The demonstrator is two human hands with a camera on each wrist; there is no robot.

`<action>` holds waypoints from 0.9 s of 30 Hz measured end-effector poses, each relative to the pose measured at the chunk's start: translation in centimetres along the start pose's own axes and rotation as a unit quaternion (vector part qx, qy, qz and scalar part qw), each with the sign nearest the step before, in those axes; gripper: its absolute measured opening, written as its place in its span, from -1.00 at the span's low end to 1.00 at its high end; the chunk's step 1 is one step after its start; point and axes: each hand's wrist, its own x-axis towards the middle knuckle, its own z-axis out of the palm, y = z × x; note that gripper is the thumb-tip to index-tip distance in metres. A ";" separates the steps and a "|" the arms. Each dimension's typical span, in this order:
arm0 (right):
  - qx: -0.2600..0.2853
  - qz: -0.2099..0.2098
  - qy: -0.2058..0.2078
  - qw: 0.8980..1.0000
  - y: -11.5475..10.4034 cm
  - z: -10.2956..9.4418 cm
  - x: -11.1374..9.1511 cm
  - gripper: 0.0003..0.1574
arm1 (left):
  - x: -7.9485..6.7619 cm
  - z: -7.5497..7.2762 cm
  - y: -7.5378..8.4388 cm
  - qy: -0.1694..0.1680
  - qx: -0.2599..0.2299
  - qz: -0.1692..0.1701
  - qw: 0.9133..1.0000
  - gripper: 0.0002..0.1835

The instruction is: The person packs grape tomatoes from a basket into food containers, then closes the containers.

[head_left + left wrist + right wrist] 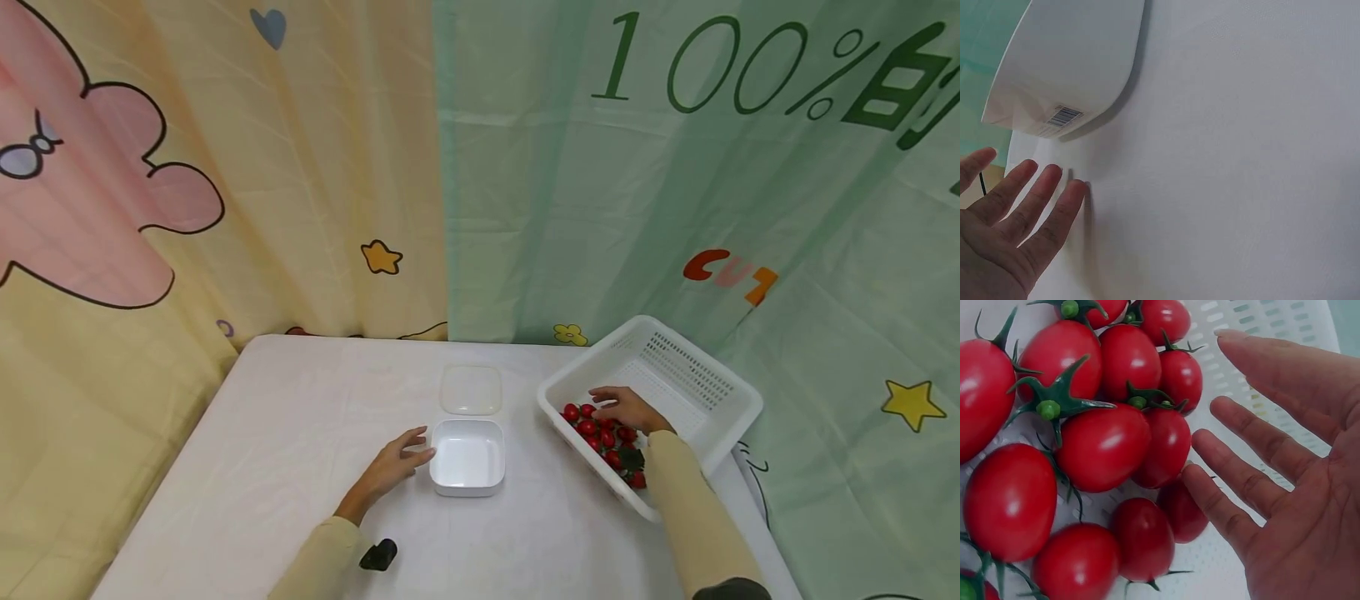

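Several red cherry tomatoes (pixel 1104 447) with green stems lie along the near left side of a white perforated basket (pixel 645 333). Above them is my right hand (pixel 628 408); in the right wrist view its fingers (pixel 1254 481) are spread, with nothing held and the fingertips close beside the tomatoes. Whether they touch is hard to tell. My left hand (pixel 392 465), fingers spread and relaxed, is at the left side of a square white container (pixel 468 487). In the left wrist view a gap shows between those fingers (pixel 1054 219) and the container's wall, which carries a barcode label (pixel 1064 117).
Behind the container a clear flat lid (pixel 471 390) lies on the white-covered table (pixel 300 417). The basket stands at the table's right edge. Printed curtains (pixel 525 208) hang behind the table. A black object (pixel 378 555) is by the left sleeve.
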 end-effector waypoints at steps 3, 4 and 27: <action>0.010 0.009 -0.008 1.000 0.0 0.2 0.2 -0.37 | 0.1 0.5 -0.6 -0.015 -0.052 -0.001 0.999 -0.32; 0.012 0.010 -0.014 1.000 0.0 0.2 0.2 -0.37 | 0.1 0.6 -0.8 -0.021 -0.068 -0.002 0.997 -0.32; -0.009 0.066 -0.041 0.997 0.7 1.1 1.3 -0.45 | 0.2 1.9 -2.2 -0.036 -0.171 -0.043 0.984 -0.27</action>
